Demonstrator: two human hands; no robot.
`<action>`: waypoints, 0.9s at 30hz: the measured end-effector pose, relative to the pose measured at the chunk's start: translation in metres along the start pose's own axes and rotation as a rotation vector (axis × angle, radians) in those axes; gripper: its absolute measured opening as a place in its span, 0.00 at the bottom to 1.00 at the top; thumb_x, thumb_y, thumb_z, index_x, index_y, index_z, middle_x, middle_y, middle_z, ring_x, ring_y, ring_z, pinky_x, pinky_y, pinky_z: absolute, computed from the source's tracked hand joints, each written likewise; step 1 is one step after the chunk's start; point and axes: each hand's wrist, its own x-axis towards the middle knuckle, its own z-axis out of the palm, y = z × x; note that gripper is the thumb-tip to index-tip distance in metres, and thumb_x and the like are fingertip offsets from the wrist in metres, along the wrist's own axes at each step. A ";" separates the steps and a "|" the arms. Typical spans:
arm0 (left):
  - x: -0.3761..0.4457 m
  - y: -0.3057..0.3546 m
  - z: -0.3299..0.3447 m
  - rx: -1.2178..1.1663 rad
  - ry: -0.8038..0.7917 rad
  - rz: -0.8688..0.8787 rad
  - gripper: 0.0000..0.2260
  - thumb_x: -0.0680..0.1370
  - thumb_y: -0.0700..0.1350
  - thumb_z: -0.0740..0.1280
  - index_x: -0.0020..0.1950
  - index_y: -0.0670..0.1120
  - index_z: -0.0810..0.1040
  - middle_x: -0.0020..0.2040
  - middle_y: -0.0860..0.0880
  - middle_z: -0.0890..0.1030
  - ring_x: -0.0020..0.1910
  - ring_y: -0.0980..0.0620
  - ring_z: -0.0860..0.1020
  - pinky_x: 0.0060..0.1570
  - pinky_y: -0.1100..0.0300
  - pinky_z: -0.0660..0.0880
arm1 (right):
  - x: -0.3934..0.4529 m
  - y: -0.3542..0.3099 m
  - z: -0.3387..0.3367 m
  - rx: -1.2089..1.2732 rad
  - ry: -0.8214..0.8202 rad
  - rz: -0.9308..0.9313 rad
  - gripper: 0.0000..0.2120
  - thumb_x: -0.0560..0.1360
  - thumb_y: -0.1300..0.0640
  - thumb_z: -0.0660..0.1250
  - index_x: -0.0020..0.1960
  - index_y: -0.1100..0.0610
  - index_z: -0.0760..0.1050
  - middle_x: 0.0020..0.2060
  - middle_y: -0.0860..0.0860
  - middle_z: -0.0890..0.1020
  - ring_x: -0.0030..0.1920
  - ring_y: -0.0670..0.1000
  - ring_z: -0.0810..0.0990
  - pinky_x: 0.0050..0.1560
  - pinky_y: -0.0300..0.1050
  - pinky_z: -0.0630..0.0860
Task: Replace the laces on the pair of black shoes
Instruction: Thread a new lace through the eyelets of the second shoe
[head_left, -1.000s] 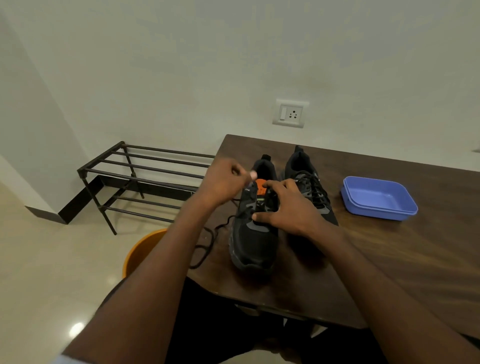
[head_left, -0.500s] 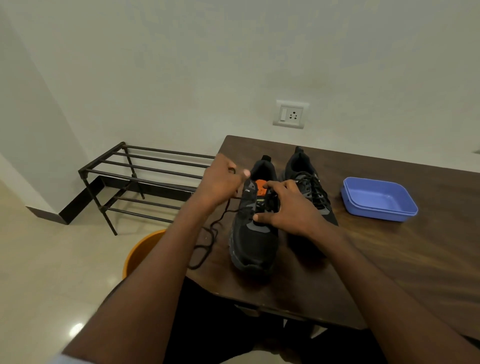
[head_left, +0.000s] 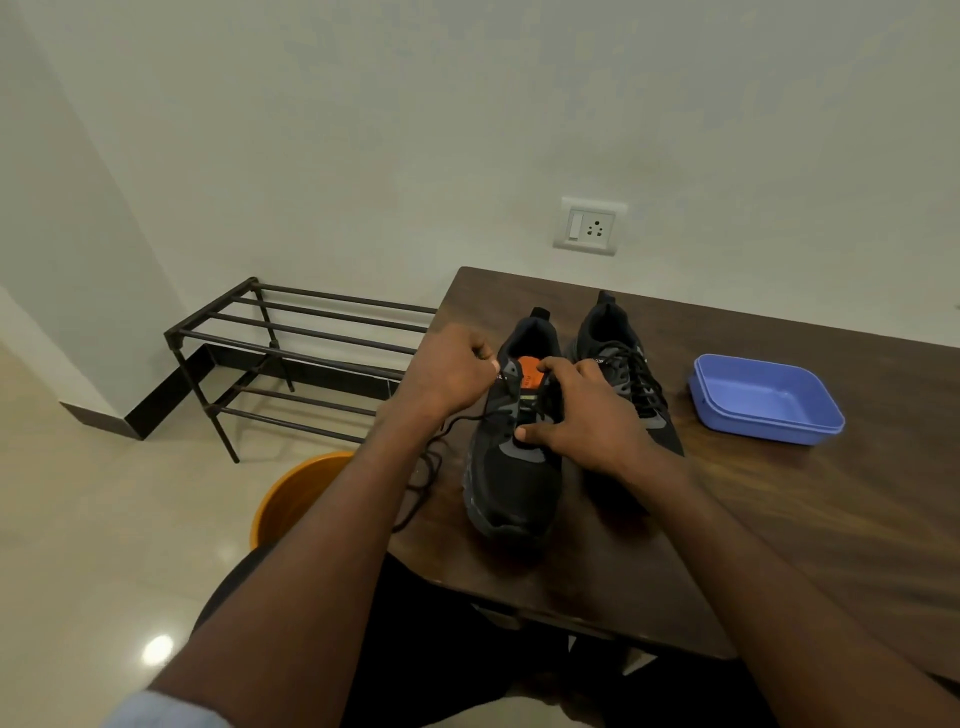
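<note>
Two black shoes stand side by side on the dark wooden table (head_left: 779, 519), toes toward me. The left shoe (head_left: 511, 483) shows an orange tongue label. My left hand (head_left: 444, 374) pinches its black lace (head_left: 423, 467) at the shoe's upper left side; the lace trails down over the table's left edge. My right hand (head_left: 582, 415) holds the left shoe over its tongue, thumb on the lower eyelets. The right shoe (head_left: 631, 374) stays laced, partly behind my right hand.
A blue plastic tub (head_left: 763, 397) sits on the table to the right of the shoes. A black metal shoe rack (head_left: 291, 343) stands against the wall at left. An orange bucket (head_left: 296, 493) sits on the floor beside the table's near left corner.
My left hand has pulled the lace slightly left and away from the shoe. My right hand has kept its hold on the left shoe.
</note>
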 end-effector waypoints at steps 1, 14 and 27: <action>0.002 -0.001 0.000 0.033 -0.002 0.004 0.06 0.78 0.44 0.70 0.45 0.42 0.84 0.43 0.45 0.85 0.44 0.47 0.83 0.45 0.50 0.81 | -0.003 -0.004 0.001 -0.015 0.056 -0.039 0.42 0.69 0.39 0.78 0.77 0.43 0.60 0.65 0.50 0.69 0.66 0.54 0.73 0.64 0.61 0.76; 0.003 -0.011 -0.001 0.232 0.007 -0.022 0.05 0.78 0.46 0.73 0.44 0.51 0.79 0.44 0.50 0.80 0.45 0.50 0.80 0.51 0.48 0.81 | -0.020 -0.039 0.013 -0.193 0.084 -0.253 0.14 0.83 0.41 0.61 0.47 0.50 0.72 0.41 0.48 0.76 0.42 0.51 0.77 0.42 0.50 0.74; -0.002 -0.009 0.002 0.364 -0.229 -0.250 0.06 0.78 0.47 0.74 0.47 0.49 0.77 0.50 0.47 0.81 0.54 0.46 0.78 0.67 0.37 0.69 | -0.028 -0.017 -0.073 1.501 0.065 0.203 0.03 0.78 0.60 0.70 0.50 0.55 0.78 0.38 0.50 0.80 0.33 0.47 0.76 0.38 0.44 0.78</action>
